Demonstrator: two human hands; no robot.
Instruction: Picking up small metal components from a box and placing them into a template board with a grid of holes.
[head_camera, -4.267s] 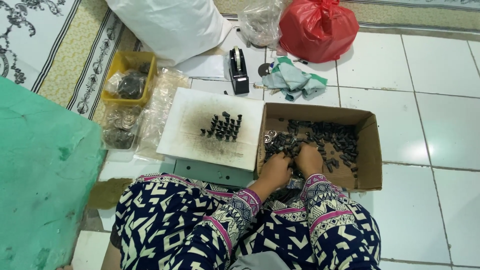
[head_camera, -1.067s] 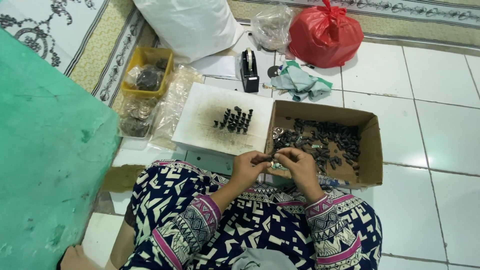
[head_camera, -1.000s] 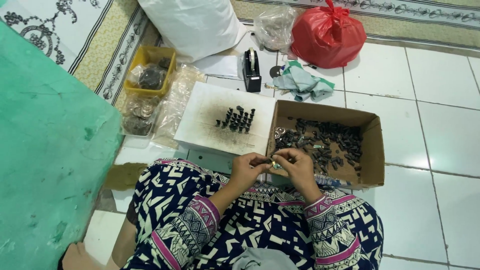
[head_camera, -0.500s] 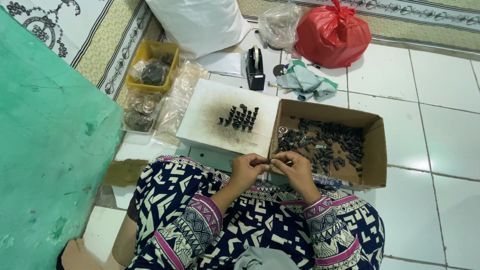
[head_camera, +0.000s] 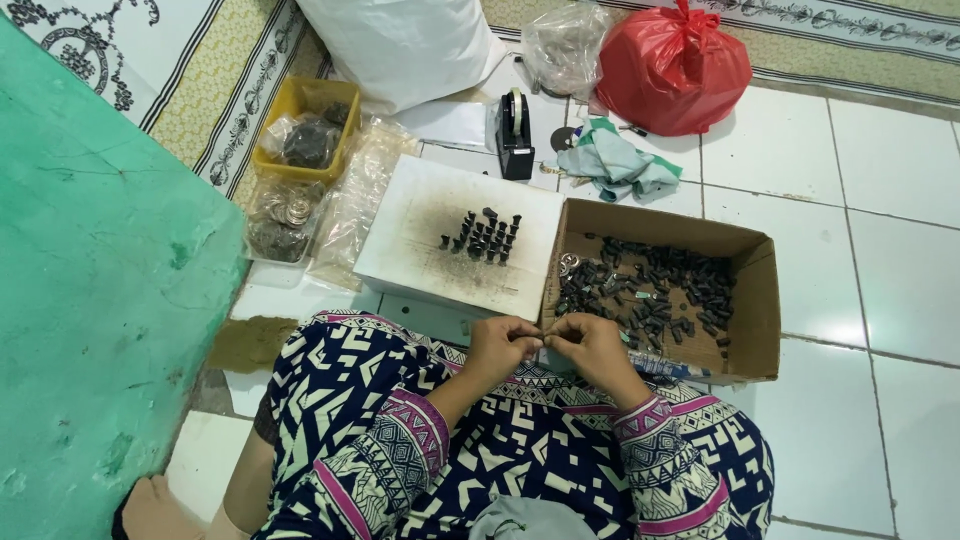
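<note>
The fingers of the left hand (head_camera: 497, 347) and the right hand (head_camera: 590, 345) meet tip to tip above the lap, pinched closed on a small dark part (head_camera: 543, 341) held between them; its exact shape is too small to tell. Just beyond the fingers, on the left-hand side, lies the white board (head_camera: 420, 245), which carries a cluster of upright dark pieces (head_camera: 482, 236), the portion judged complete. Just beyond the right fingers stands the cardboard box (head_camera: 755, 300), holding a much larger stock of loose dark parts (head_camera: 650, 292), the portion judged outstanding. Farther out stand a tape dispenser (head_camera: 514, 135) and a red bag (head_camera: 672, 68).
</note>
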